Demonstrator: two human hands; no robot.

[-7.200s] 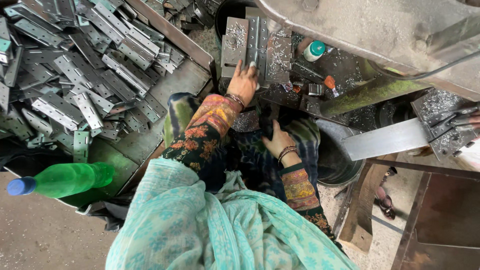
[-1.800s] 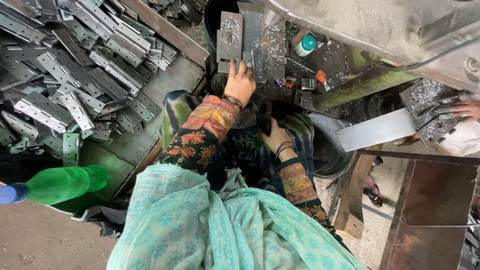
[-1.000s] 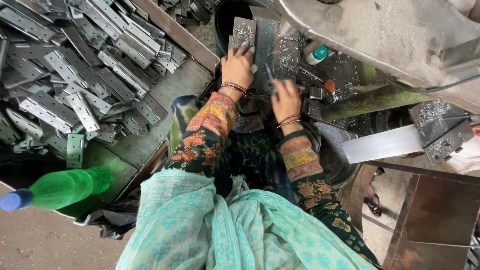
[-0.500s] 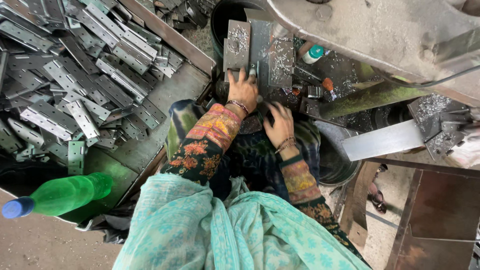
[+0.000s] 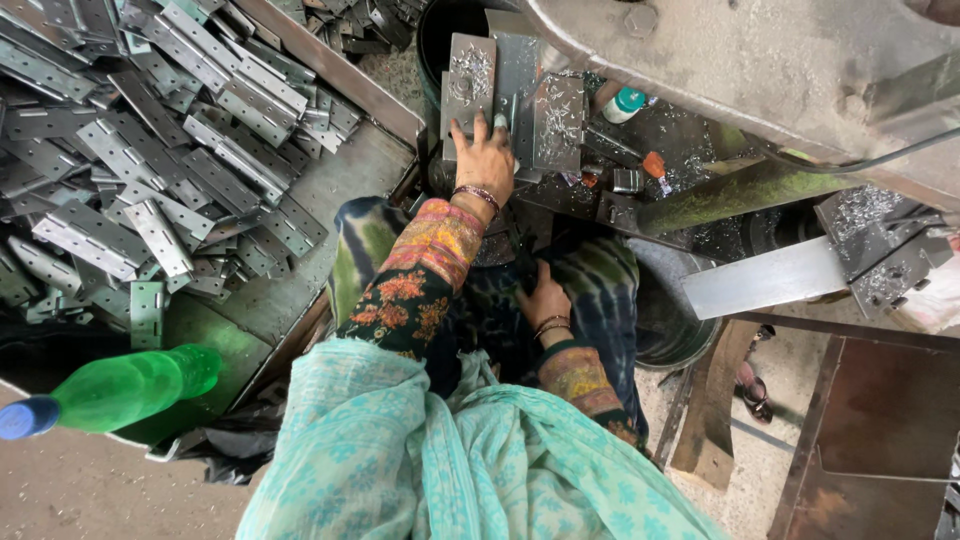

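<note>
machine frame [image 5: 760, 60]: one large grey metal body, seen across the top right, dusted with metal shavings.
tray of plates [image 5: 340, 190]: one shallow metal tray at left, piled with many grey perforated flat plates [image 5: 150, 140]; too many and too overlapped to be counted.
shawl [image 5: 450, 460]: one pale green patterned cloth, spread over the lap at the bottom.
bucket [image 5: 670, 330]: one dark round bucket, seen low at right beside the knee.
green bottle [image 5: 110, 390]: one, laid on its side at lower left, with a blue cap.
work plates [image 5: 515, 95]: three upright rectangular metal plates are counted side by side at the machine bed, speckled with shavings.
left hand [image 5: 485, 160]: stretched forward, fingers spread flat and pressed on the lower edge of the work plates, thumb toward the left one; nothing is gripped. the plates lie directly above the fingertips, touching them.
right hand [image 5: 545, 300]: lowered to the lap, well apart from the work plates and below them; fingers curled inward, whether anything is held cannot be told.
small bottle [image 5: 627, 102]: one, white with a teal cap, lying just right of the work plates.
bangles: worn on both wrists.
</note>
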